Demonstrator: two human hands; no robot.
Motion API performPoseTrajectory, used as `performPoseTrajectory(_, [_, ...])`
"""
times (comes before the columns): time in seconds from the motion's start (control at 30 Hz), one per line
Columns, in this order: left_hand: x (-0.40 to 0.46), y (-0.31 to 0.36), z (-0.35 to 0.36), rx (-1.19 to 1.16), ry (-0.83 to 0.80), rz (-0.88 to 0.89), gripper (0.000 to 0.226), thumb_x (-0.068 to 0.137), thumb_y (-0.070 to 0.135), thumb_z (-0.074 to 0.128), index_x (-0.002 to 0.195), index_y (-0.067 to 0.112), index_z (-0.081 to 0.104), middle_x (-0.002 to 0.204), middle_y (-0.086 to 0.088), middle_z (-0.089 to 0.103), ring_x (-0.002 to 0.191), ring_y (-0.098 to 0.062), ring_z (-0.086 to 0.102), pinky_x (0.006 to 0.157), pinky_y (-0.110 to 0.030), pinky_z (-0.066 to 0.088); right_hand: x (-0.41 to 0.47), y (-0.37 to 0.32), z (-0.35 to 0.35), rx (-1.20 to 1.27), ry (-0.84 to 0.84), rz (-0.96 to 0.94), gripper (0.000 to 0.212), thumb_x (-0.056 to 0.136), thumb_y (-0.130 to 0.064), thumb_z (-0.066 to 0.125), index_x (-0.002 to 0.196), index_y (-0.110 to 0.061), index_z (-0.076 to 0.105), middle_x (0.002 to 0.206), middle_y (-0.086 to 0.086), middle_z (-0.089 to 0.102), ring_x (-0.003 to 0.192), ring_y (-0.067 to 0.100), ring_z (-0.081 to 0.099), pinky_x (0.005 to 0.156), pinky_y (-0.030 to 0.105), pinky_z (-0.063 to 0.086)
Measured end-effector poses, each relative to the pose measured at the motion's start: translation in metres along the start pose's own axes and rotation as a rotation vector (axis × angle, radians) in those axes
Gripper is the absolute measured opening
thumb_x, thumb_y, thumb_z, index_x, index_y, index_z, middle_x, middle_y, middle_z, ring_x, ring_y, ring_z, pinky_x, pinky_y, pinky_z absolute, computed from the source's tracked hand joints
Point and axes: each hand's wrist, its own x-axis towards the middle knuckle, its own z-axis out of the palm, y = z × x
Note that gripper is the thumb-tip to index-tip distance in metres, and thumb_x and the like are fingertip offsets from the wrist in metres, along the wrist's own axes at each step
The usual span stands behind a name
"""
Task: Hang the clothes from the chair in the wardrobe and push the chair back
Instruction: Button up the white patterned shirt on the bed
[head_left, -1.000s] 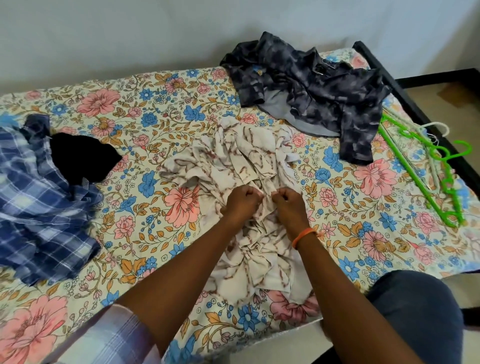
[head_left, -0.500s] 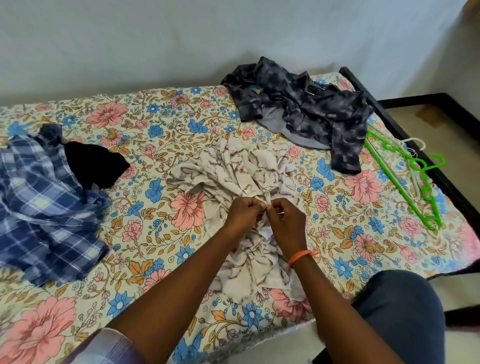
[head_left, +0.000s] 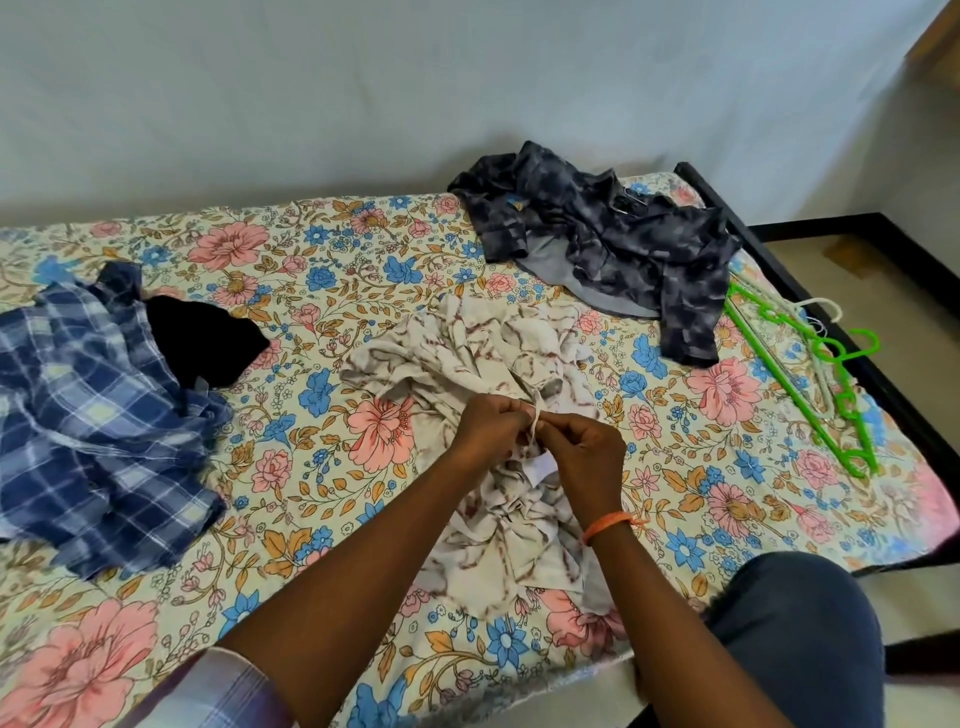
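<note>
A crumpled cream shirt with brown streaks lies in the middle of the bed with a floral sheet. My left hand and my right hand meet over it, both pinching one edge of its fabric between the fingertips. A dark grey patterned shirt is spread at the far right. A blue checked shirt is bunched at the left, with a black garment beside it. Green and white hangers rest near the bed's right edge. No chair or wardrobe is in view.
A white wall runs behind the bed. The black bed frame edges the right side, with pale floor beyond it. My knee in dark trousers is at the lower right.
My hands have drawn together over the cream shirt and lifted a fold of its edge. The view has tilted up, showing more wall.
</note>
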Motion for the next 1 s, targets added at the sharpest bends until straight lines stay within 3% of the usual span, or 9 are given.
performPoseTrajectory(0.1, [-0.003, 0.002, 0.0, -0.024, 0.02, -0.024, 0.023, 0.089, 0.014, 0.066, 0.088, -0.008, 0.071, 0.072, -0.019, 0.065, 0.062, -0.025, 0.061, 0.059, -0.036, 0.05, -0.001, 0.002, 0.001, 0.002, 0.01, 0.007, 0.008, 0.081, -0.009, 0.077, 0.087, -0.012, 0.08, 0.079, 0.002, 0.075, 0.076, 0.018, 0.071, 0.076, 0.044, 0.059])
performPoseTrajectory(0.27, [-0.007, 0.005, -0.001, -0.055, 0.023, -0.058, 0.032, 0.082, 0.031, 0.078, 0.084, -0.001, 0.075, 0.073, -0.018, 0.071, 0.06, -0.024, 0.065, 0.056, -0.033, 0.055, -0.005, -0.003, 0.004, -0.02, 0.037, -0.027, 0.009, 0.081, -0.006, 0.076, 0.075, -0.013, 0.078, 0.066, -0.002, 0.071, 0.064, 0.014, 0.068, 0.066, 0.034, 0.058])
performPoseTrajectory(0.47, [-0.005, 0.003, -0.008, 0.063, 0.028, -0.034, 0.019, 0.088, 0.017, 0.072, 0.081, 0.0, 0.075, 0.063, -0.014, 0.065, 0.052, -0.025, 0.062, 0.051, -0.032, 0.054, -0.008, -0.003, 0.013, -0.092, 0.03, -0.07, 0.004, 0.079, -0.011, 0.08, 0.077, -0.013, 0.077, 0.065, -0.012, 0.065, 0.067, 0.0, 0.065, 0.063, 0.008, 0.046])
performPoseTrajectory(0.63, [-0.003, -0.002, -0.007, 0.202, 0.065, 0.025, 0.028, 0.089, 0.011, 0.066, 0.061, 0.006, 0.069, 0.054, -0.008, 0.058, 0.051, -0.019, 0.052, 0.057, -0.027, 0.042, -0.007, -0.005, 0.016, -0.03, 0.004, 0.006, 0.003, 0.078, -0.011, 0.081, 0.08, -0.011, 0.078, 0.069, -0.005, 0.071, 0.065, 0.007, 0.068, 0.066, 0.02, 0.054])
performPoseTrajectory(0.77, [-0.003, -0.003, -0.006, 0.24, 0.091, 0.029, 0.04, 0.092, 0.009, 0.061, 0.053, 0.016, 0.057, 0.053, 0.002, 0.053, 0.052, -0.01, 0.048, 0.053, -0.022, 0.035, -0.006, -0.013, 0.015, 0.238, -0.031, 0.272, 0.007, 0.076, -0.009, 0.082, 0.082, -0.008, 0.079, 0.076, 0.008, 0.075, 0.074, 0.02, 0.073, 0.069, 0.033, 0.058])
performPoseTrajectory(0.83, [-0.003, -0.003, -0.005, 0.302, 0.102, 0.054, 0.044, 0.096, 0.014, 0.057, 0.052, 0.017, 0.05, 0.051, 0.001, 0.047, 0.05, -0.011, 0.044, 0.05, -0.025, 0.031, -0.007, -0.017, 0.013, 0.368, -0.055, 0.392, 0.008, 0.078, -0.01, 0.08, 0.084, -0.006, 0.077, 0.08, 0.011, 0.076, 0.08, 0.024, 0.074, 0.066, 0.033, 0.057])
performPoseTrajectory(1.0, [-0.005, -0.011, -0.004, 0.278, 0.113, 0.096, 0.039, 0.097, 0.013, 0.054, 0.058, 0.009, 0.055, 0.053, -0.002, 0.049, 0.051, -0.014, 0.044, 0.052, -0.026, 0.032, -0.002, -0.023, 0.016, 0.279, -0.06, 0.408, 0.005, 0.083, -0.005, 0.071, 0.082, -0.005, 0.076, 0.075, 0.011, 0.075, 0.076, 0.022, 0.074, 0.065, 0.034, 0.056])
